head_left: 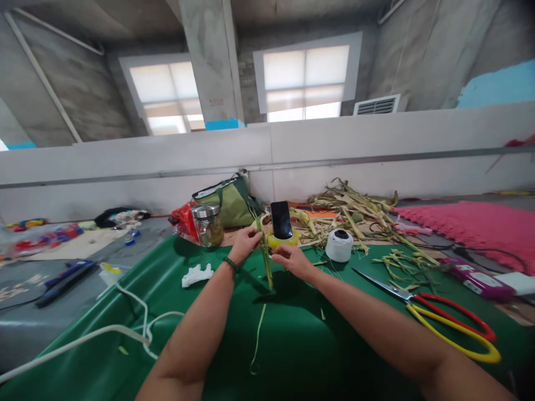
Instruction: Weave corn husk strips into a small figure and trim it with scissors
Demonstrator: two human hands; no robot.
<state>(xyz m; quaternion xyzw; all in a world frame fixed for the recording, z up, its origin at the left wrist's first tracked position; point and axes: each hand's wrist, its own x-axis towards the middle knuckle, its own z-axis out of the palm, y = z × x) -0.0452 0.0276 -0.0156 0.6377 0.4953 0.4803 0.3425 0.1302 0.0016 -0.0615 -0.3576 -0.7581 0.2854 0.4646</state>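
Fingers of both hands are pinching a bundle of green leaf strips (266, 253) over the green mat (292, 334).
The left hand (244, 243) is gripping at nine o'clock, the right hand (291, 259) at three; a phone (281, 219) is standing at twelve, thread spool (339, 245) at two, scissors (438, 314) at four.

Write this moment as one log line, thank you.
left hand: holds green leaf strips | right hand: pinches strips | scissors: idle

1 head view, facing forward, slightly down, near green table (125, 312)
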